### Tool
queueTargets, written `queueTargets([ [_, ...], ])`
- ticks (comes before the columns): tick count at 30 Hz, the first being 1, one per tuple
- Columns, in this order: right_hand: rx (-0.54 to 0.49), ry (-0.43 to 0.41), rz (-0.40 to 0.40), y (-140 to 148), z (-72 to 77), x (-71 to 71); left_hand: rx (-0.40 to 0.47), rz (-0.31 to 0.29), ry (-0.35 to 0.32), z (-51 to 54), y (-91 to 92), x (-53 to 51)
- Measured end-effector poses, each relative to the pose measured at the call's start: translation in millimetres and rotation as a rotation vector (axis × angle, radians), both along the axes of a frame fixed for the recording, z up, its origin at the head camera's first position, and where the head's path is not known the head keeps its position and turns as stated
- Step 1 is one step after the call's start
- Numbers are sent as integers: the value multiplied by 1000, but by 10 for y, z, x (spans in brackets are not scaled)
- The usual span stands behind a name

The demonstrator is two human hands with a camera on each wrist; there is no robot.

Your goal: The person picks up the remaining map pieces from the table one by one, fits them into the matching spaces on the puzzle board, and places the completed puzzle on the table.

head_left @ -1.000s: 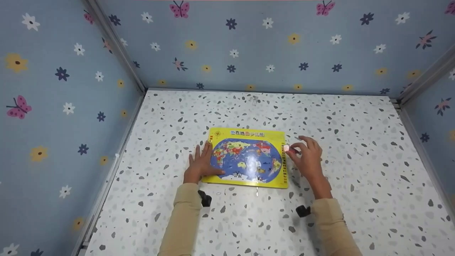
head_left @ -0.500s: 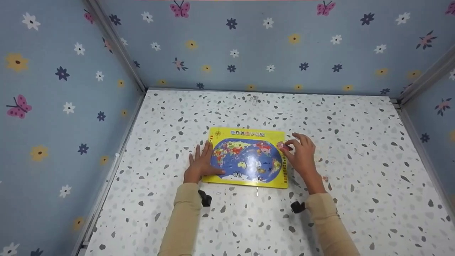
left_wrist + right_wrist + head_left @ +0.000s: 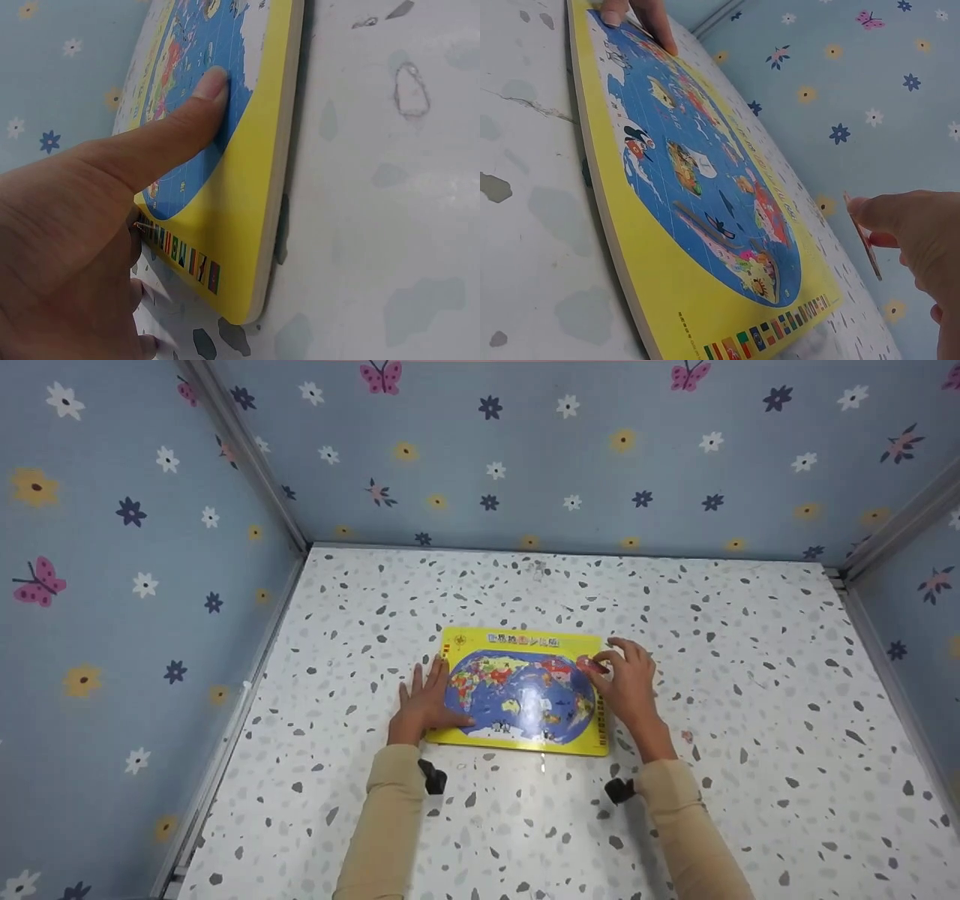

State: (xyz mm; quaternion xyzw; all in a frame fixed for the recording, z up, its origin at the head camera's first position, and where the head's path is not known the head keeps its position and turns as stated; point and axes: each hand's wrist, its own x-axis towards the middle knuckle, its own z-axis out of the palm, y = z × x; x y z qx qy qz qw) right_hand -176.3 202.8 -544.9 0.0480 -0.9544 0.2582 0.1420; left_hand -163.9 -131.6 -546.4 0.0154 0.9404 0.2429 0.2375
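Note:
A yellow-bordered world map puzzle board lies flat on the speckled table, its blue oceans and coloured continents face up. My left hand rests at its left edge; the straight thumb presses on the map and the other fingers spread beside the edge. Above the board's right side, my right hand pinches a small, thin, reddish puzzle piece between thumb and fingertips. Seen edge-on in the right wrist view, the same piece is raised off the board.
The speckled white table extends around the board. Blue flowered panels stand at the back and both sides. A small reddish spot shows on the table near my right wrist; what it is cannot be told.
My right hand has moved left with the puzzle piece, from beside the board's right edge to over the upper right of the map. My left hand has stayed in place.

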Motion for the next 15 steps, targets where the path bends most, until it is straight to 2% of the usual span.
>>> queueTargets([
  [15,-3,-64,4,-103,-57,-97,15,5,5,3,-4,-1],
])
